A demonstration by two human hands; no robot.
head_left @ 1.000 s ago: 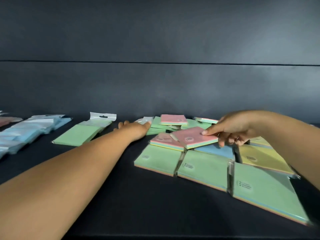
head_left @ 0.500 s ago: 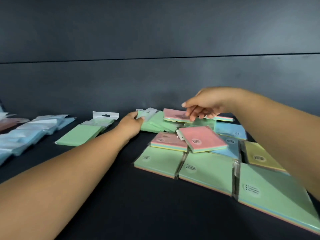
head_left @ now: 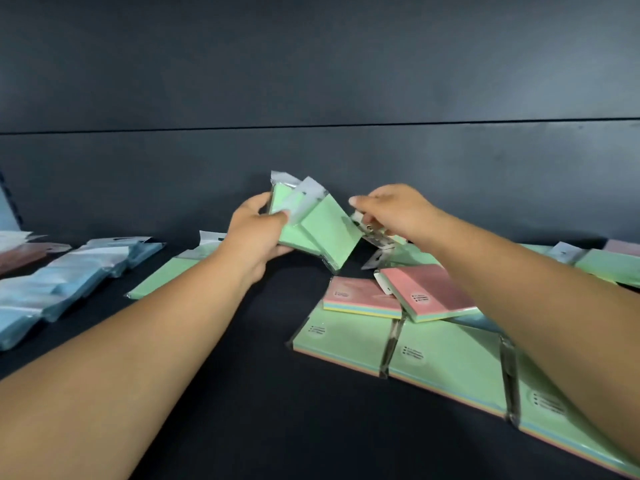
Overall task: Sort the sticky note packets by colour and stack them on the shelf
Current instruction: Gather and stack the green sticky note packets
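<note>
While blue packets (head_left: 59, 285) and a green stack (head_left: 166, 275) lie sorted at left, the left hand (head_left: 256, 233) grips green packets (head_left: 311, 226) lifted above the shelf (head_left: 242, 393); the right hand (head_left: 391, 213) pinches another's tab. Mixed packets (head_left: 415, 323) remain unsorted at right.

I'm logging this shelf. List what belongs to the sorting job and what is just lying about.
In the job:
- left hand, green packets held
- right hand
- green stack
- blue stacks
- unsorted pile

Lying about:
- nothing; only the shelf and back wall
</note>
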